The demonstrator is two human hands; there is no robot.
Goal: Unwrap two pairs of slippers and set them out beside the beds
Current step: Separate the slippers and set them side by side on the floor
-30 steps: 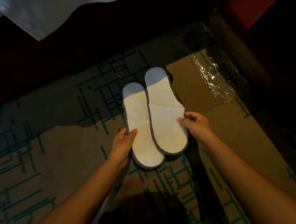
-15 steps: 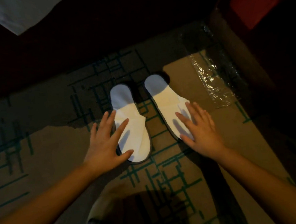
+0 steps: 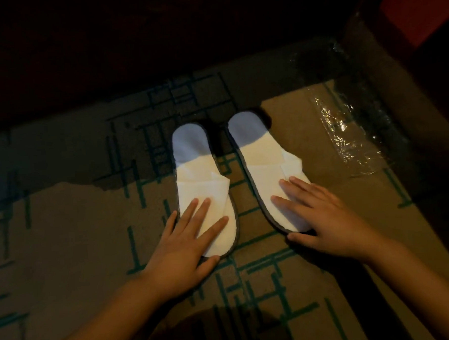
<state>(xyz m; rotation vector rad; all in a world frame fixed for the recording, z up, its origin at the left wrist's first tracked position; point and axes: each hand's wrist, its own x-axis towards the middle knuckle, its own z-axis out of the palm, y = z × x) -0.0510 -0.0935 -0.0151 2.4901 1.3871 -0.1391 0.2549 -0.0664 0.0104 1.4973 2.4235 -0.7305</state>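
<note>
While both hands lie flat, a pair of slippers sits side by side on the carpet
Left hand point(image 3: 185, 240) presses the left slipper point(image 3: 203, 187), right hand point(image 3: 323, 213) the right slipper point(image 3: 268, 172), fingers straight, gripping nothing; they look light, thin and floppy, best pinched at the stiffer sole rim

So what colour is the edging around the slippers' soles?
Dark grey edging around the flat white slippers, clearest in the head view.
</note>
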